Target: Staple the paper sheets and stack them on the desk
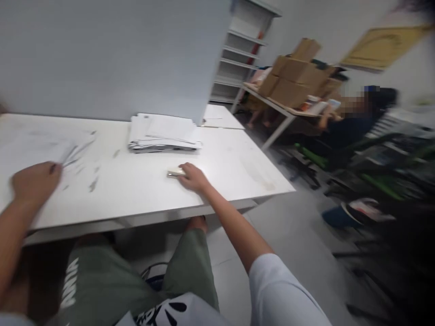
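My right hand point(193, 177) is wrapped round a small cream stapler point(175, 172) near the front of the white table point(142, 190); its metal-looking end points left, and the rest is covered by my fingers. At the far left, my left hand point(37, 181) is closed at the near edge of some loose sheets of paper point(37, 142), blurred by motion. Its fingertips are hidden. Between and behind my hands, a thick stack of paper point(165, 131) lies against the grey partition.
A tall grey partition point(108, 59) borders the table's back. Dark smudges mark the tabletop at left. On the right, cardboard boxes point(292, 81) stand on another table, where a person point(353, 131) sits. A blue bin point(343, 215) and chairs are on the floor.
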`<control>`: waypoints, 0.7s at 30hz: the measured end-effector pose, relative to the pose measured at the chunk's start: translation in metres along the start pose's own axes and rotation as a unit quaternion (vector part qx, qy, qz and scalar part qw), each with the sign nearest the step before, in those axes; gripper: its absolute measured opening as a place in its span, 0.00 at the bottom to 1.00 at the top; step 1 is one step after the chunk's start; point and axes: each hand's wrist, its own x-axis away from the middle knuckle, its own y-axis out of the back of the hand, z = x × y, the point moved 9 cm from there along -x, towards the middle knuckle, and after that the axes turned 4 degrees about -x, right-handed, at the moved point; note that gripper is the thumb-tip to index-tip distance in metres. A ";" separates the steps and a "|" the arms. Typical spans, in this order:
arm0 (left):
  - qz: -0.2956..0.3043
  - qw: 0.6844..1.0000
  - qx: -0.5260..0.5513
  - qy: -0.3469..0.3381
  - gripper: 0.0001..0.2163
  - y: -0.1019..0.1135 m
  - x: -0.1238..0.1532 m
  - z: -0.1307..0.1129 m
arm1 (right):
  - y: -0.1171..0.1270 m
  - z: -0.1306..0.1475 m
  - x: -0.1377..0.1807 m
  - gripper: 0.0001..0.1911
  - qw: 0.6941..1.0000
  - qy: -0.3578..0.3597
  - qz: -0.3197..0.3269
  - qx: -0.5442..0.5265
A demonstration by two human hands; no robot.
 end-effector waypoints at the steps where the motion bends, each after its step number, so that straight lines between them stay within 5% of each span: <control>1: 0.051 0.993 -0.070 0.076 0.19 -0.011 0.007 0.019 | -0.002 -0.001 0.004 0.19 1.000 -0.002 -0.003 -0.003; 3: 0.085 0.982 -0.120 0.122 0.13 -0.013 0.024 0.030 | -0.003 -0.002 0.011 0.19 1.000 -0.007 -0.018 -0.008; 5: 0.031 0.985 -0.140 0.099 0.14 0.002 0.037 0.020 | -0.003 -0.002 0.016 0.20 0.999 -0.007 -0.031 -0.009; 12: 0.065 0.980 -0.138 -0.128 0.08 0.007 0.099 -0.049 | -0.001 -0.002 0.024 0.19 0.999 -0.018 -0.038 -0.018; 16: 0.138 0.954 -0.128 -0.232 0.04 -0.001 0.126 -0.072 | -0.005 0.003 0.018 0.18 1.000 0.001 -0.012 0.005; 21: 0.154 0.912 -0.178 -0.337 0.09 0.008 0.161 -0.104 | -0.011 0.006 0.013 0.16 0.999 0.024 0.014 0.028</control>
